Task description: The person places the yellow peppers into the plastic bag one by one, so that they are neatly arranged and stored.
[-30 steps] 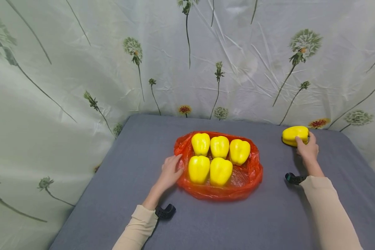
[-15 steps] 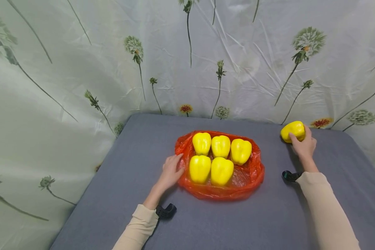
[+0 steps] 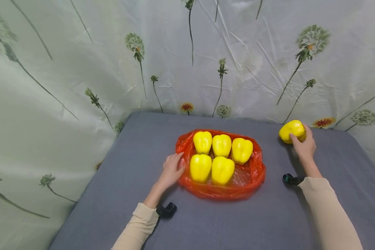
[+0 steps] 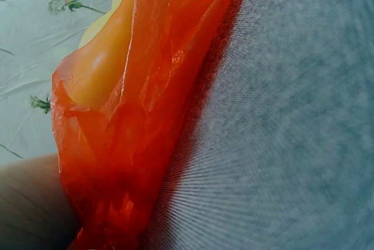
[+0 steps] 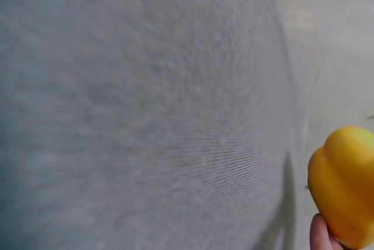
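My right hand (image 3: 305, 146) grips a yellow bell pepper (image 3: 291, 131) near the table's far right edge, thumb on its near side. In the right wrist view part of this bell pepper (image 5: 346, 184) shows with a fingertip against it. Whether it touches the table is unclear. My left hand (image 3: 170, 170) holds the left rim of a red plastic bag (image 3: 251, 187), which lies spread wide. Several yellow bell peppers (image 3: 201, 168) stand inside in two rows, three at the back. Filling most of the left wrist view, the bag film (image 4: 146, 86) hides my fingertips there.
A grey cloth covers the table (image 3: 137, 139). Behind and to the left hangs a pale curtain (image 3: 81, 69) printed with dandelions. Black wrist straps (image 3: 166, 210) sit beside both cuffs. The bag's front right part shows bare red film.
My right hand has turned the bell pepper, raised it slightly and shifted it a little left. The left hand keeps its place at the bag's rim.
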`<state>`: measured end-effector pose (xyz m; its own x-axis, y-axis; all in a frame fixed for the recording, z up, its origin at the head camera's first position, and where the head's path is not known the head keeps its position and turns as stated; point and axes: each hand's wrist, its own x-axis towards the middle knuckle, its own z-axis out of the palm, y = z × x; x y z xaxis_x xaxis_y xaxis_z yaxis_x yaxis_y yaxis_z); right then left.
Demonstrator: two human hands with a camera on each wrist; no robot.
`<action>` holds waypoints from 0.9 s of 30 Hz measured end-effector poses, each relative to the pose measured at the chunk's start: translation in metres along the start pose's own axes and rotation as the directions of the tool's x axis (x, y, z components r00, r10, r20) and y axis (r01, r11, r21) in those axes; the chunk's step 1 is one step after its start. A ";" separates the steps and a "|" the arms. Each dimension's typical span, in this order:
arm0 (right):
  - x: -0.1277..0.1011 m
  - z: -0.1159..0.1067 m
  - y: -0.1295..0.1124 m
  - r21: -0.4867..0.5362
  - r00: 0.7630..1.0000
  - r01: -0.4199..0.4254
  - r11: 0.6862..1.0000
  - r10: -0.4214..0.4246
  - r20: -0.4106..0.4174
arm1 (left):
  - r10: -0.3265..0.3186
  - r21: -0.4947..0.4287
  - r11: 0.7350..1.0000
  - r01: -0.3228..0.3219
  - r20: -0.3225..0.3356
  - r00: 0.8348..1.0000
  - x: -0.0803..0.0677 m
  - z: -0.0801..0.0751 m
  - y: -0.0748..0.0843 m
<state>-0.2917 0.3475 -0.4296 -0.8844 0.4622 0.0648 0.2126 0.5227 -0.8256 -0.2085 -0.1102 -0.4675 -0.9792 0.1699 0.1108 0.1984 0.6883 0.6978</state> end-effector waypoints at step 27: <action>-0.079 -0.021 -0.032 0.134 0.901 0.301 0.944 -0.327 0.284 | -0.007 0.023 1.000 0.007 0.005 1.000 0.001 0.001 -0.002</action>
<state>-0.2197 0.3098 -0.3964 -0.9846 0.0420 0.1696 -0.1209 0.5368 -0.8350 -0.2098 -0.1110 -0.4697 -0.9804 0.1688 0.1018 0.1923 0.7054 0.6822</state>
